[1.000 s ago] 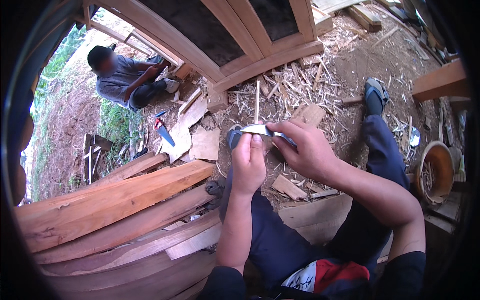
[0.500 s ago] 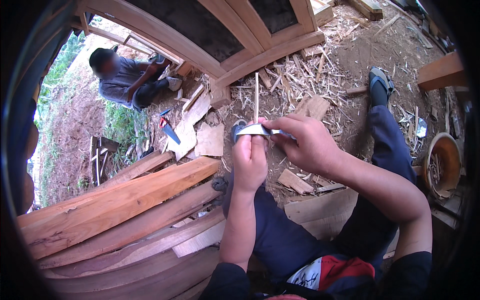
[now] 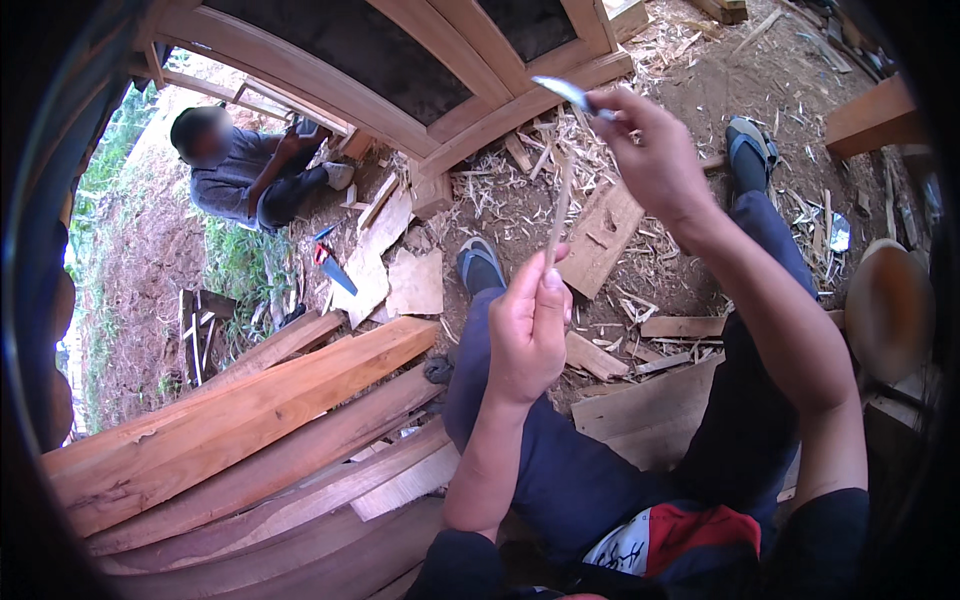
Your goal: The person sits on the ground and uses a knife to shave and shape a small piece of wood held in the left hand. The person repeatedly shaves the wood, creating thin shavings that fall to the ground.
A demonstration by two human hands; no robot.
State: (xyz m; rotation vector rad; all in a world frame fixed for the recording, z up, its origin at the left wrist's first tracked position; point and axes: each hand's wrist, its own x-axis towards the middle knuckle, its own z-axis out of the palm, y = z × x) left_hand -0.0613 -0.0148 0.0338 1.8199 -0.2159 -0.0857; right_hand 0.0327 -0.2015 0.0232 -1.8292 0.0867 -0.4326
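My left hand (image 3: 530,330) is closed around the lower end of a thin wooden stick (image 3: 562,205), which points up and slightly right. My right hand (image 3: 650,150) grips a knife (image 3: 562,90) by its handle, most of which the fingers hide. The pale blade sticks out to the upper left, beyond the tip of the stick and apart from it. Beneath the right hand, a flat wooden board (image 3: 602,235) lies on the ground among shavings (image 3: 490,185).
Stacked planks (image 3: 240,420) fill the lower left. A framed wooden panel (image 3: 440,60) stands ahead. A person (image 3: 250,165) sits at the far left, near a red-handled saw (image 3: 335,268). At right are a blurred round container (image 3: 890,310) and a thick beam (image 3: 875,118).
My right hand has swung up and away from the left with the knife, leaving the stick. The left hand has come lower and nearer, and the stick now leans right.
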